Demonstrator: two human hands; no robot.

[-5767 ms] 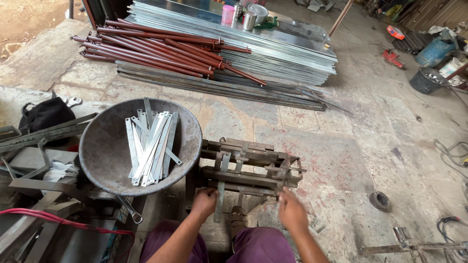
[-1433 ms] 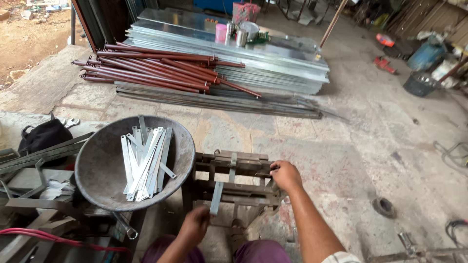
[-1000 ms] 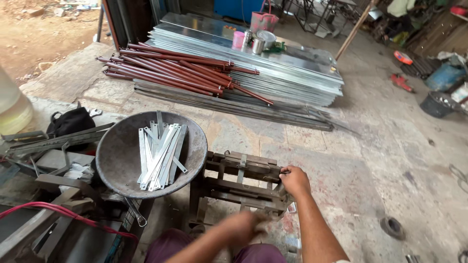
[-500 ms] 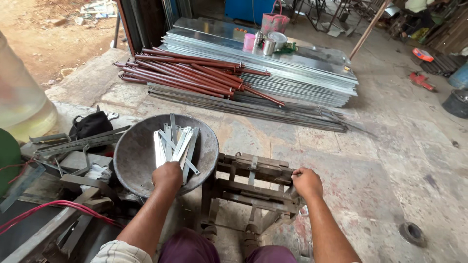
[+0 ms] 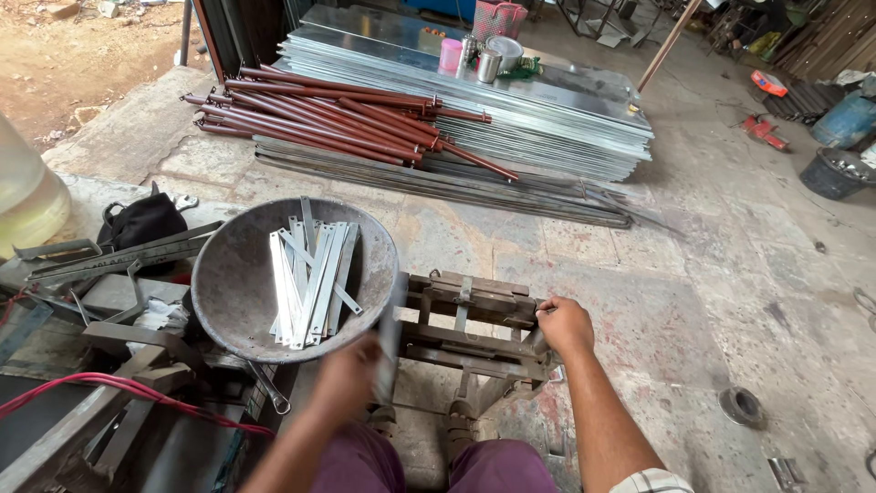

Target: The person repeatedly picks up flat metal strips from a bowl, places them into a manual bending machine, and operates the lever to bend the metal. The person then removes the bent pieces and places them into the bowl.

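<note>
Nearest the camera, purple-clad legs [image 5: 493,467] are seen at the bottom edge. The left hand [image 5: 349,376] is blurred; it is closed around a flat metal strip [image 5: 391,340], which is held upright between the pan and the jig. The right hand [image 5: 566,325] is closed on the right end of the jig [image 5: 474,329], a low rusty metal frame set on the floor just ahead of the knees.

A red cable [image 5: 119,391] is laid across metal scrap at lower left. A spanner [image 5: 269,391] is seen below the pan's near rim.

Left of the jig, a round dark pan [image 5: 228,283] is placed, its rim touching the jig's left end. A bundle of pale strips [image 5: 310,278] is held in it, mostly lying lengthwise away from the camera, with one crossed over the rest.

Beyond the pan, a black bag [image 5: 141,221] is noted by angle irons [image 5: 119,256].

Farther off, red-brown rods [image 5: 338,114] are piled on the concrete floor [image 5: 693,274], overlapping a stack of galvanised sheets [image 5: 547,114]. A pink cup [image 5: 451,55] and steel vessels [image 5: 493,57] are set on the stack. A dark bucket [image 5: 832,173] is seen far right.
</note>
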